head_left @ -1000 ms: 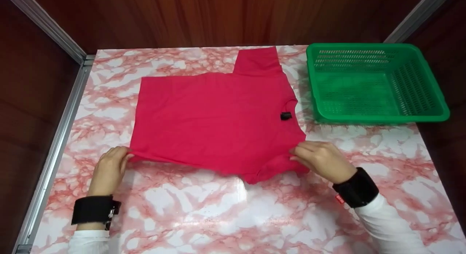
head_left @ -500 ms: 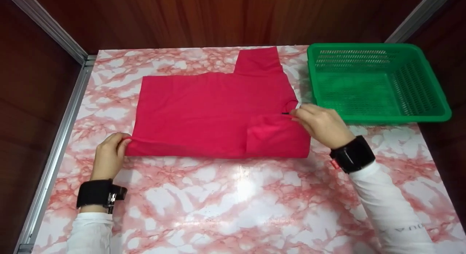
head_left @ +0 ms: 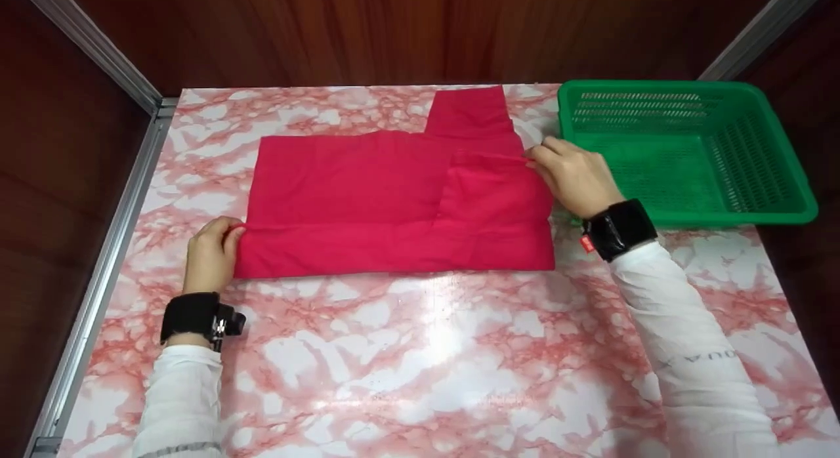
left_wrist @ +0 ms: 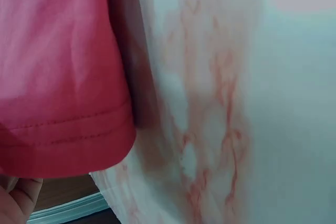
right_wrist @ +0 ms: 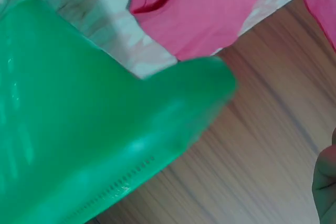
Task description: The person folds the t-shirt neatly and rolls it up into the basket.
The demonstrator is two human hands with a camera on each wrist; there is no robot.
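A red T-shirt [head_left: 341, 182] lies on the table with its near side folded over toward the far side. At the hem end on the left, my left hand [head_left: 213, 251] pinches the edge of the folded layer. My right hand [head_left: 577, 176] pinches the near sleeve's end, which now lies across the shoulder area and covers the neckline and tag. The far sleeve [head_left: 469, 110] is spread flat, pointing away. In the left wrist view the stitched hem [left_wrist: 68, 135] hangs close by, fingertips under its corner. Only a bit of the right hand shows in the right wrist view.
A green plastic basket [head_left: 689, 217] stands at the back right, close beside my right hand. The table [head_left: 367, 340] has a red and white marbled top. Dark wooden panels [head_left: 394, 31] rise behind and at both sides, with a metal rail along the left.
Both hands have moved away from the body, carrying the shirt's near side up and over toward the far side. The near sleeve has come across the collar, hiding the black tag.
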